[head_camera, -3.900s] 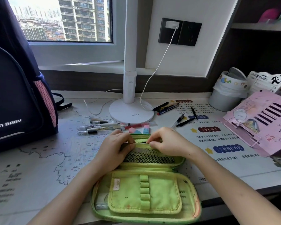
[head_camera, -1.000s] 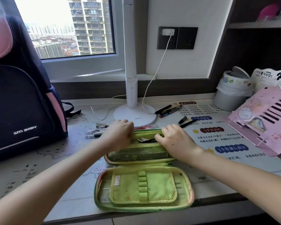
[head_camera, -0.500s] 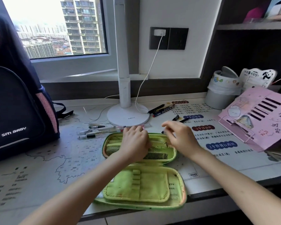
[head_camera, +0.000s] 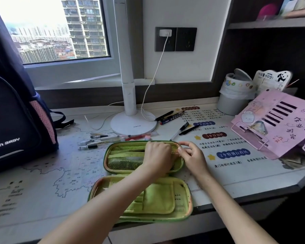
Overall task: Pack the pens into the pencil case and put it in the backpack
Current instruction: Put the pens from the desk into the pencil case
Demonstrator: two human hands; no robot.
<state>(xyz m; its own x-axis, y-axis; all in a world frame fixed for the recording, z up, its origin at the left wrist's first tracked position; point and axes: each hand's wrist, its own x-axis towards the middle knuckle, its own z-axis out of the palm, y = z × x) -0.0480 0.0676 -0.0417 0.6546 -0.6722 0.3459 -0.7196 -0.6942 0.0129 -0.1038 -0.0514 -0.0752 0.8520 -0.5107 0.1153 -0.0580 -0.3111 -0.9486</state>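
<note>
Status: early-to-mid, I'd say. Pencil case (head_camera: 130,173) lies open flat on desk (head_camera: 42,182), just in front of the lamp base (head_camera: 133,125); far half w/ mesh pocket, near half w/ loop flap. At least 1 dark pen seems to sit in the mesh pocket, can't count more, left hand covers it.

Left hand (head_camera: 158,157) rests curled on the right part of the far half, pressing it down; whether it grips anything, can't tell. Right hand (head_camera: 192,155) at the far half's right end, thumb + forefinger pinched on smth small, looks like the zip pull of the mesh pocket, too small to confirm.

Left to do (judgement): most pens not in yet, case not zipped, backpack step not started.

Counts rel. to lamp base:
- clear pens (head_camera: 99,141), bunch just front-left of base: approx 5-6, overlapping, can't be exact
- dark markers (head_camera: 169,115), touching/just right of base: 2-3, bundled
- black pens (head_camera: 185,129), further right-front: 2
- small pink/red bits at base front edge: unclear what
- pencil case: 1
- backpack (head_camera: 12,124): 1, upright, well left of base; whether open, can't tell.
</note>
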